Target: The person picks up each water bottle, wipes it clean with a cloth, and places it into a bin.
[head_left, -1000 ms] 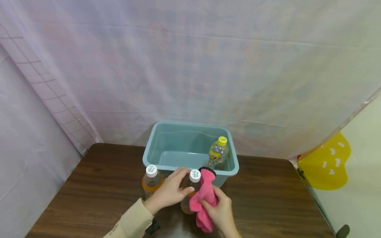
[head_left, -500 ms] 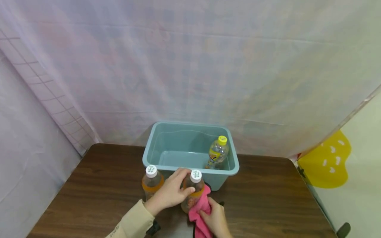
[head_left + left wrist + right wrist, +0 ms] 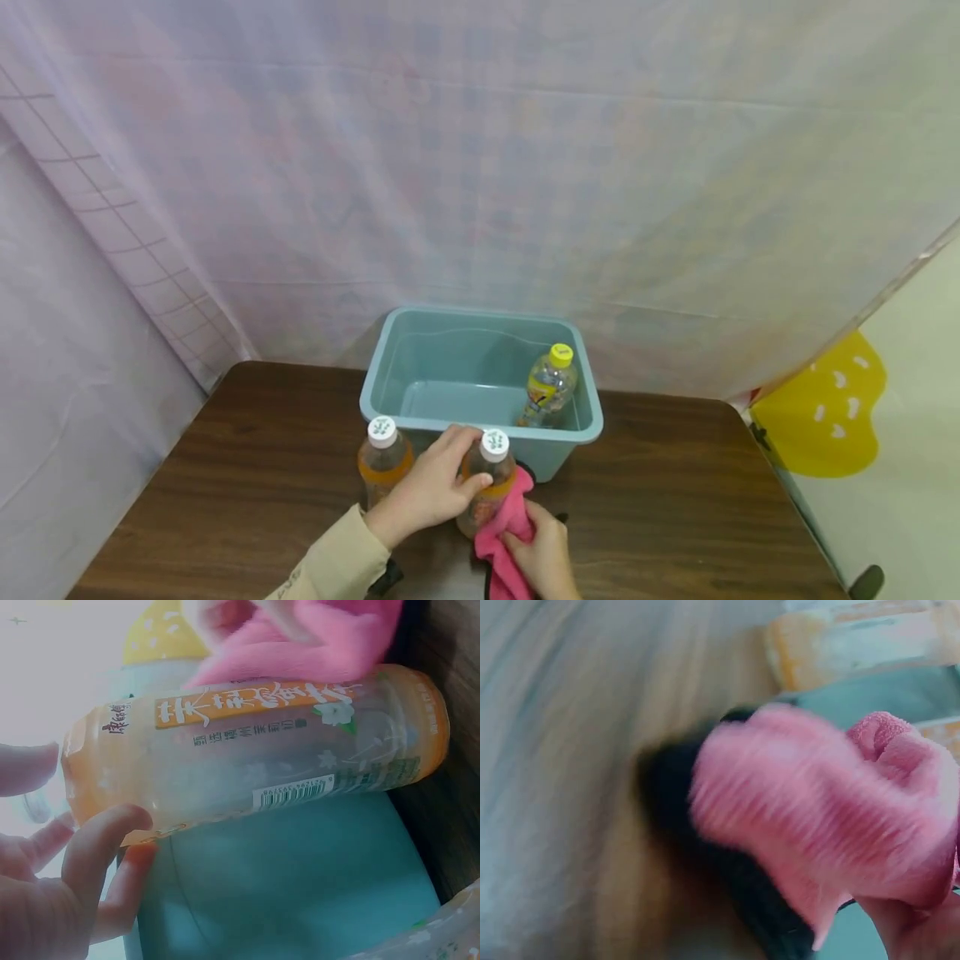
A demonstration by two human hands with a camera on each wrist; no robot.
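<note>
My left hand (image 3: 429, 492) grips the neck of an orange tea bottle (image 3: 486, 483) with a white cap, standing on the brown table in front of the tub. The left wrist view shows that bottle (image 3: 255, 757) close up, my fingers (image 3: 97, 847) curled near its top. My right hand (image 3: 542, 557) holds a pink cloth (image 3: 504, 533) pressed against the bottle's lower right side. The right wrist view shows the cloth (image 3: 817, 817) blurred. A second orange bottle (image 3: 382, 458) stands just left of my left hand.
A teal plastic tub (image 3: 390, 367) stands at the back of the wooden table (image 3: 247, 467), holding a clear bottle with a yellow cap (image 3: 549, 387). Pale curtains hang behind and to the left. A yellow shape (image 3: 821, 417) sits at the right.
The pink cloth has slid down from the bottle's cap to its lower side, and my right hand dropped toward me. My left hand kept its hold on the bottle.
</note>
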